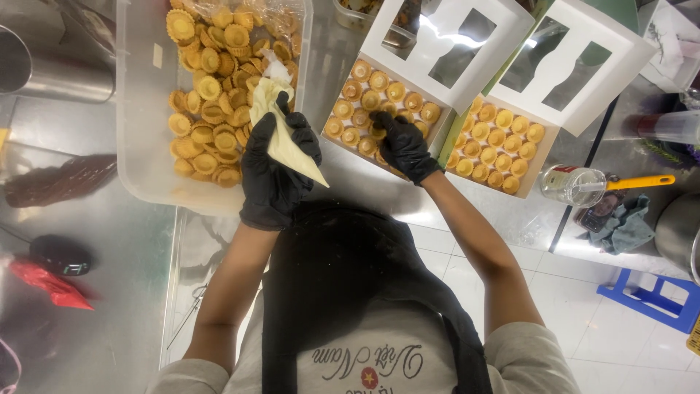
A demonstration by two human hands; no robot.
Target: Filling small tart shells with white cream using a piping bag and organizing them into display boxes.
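Note:
My left hand point(277, 171), in a black glove, grips a cream-filled piping bag point(290, 142) with its tip pointing down to the right. It hovers by the edge of a clear plastic tub point(138, 175) full of small golden tart shells point(211, 109). My right hand point(403, 146), also gloved, reaches into the nearer white box point(343, 142). Its fingertips are pinched on a tart shell point(377, 132) in one of the front rows. A second white box point(543, 157) of filled shells stands open to the right. Both lids point(445, 36) are raised.
On the steel table lie a brown piping bag point(58, 181), a red bag point(51, 284) and a black object point(60, 255). A metal pot point(44, 66) stands at the far left. At right are a clear cup point(572, 184) with a yellow-handled tool, a grey cloth point(623, 226) and a blue stool point(652, 295) on the tiled floor.

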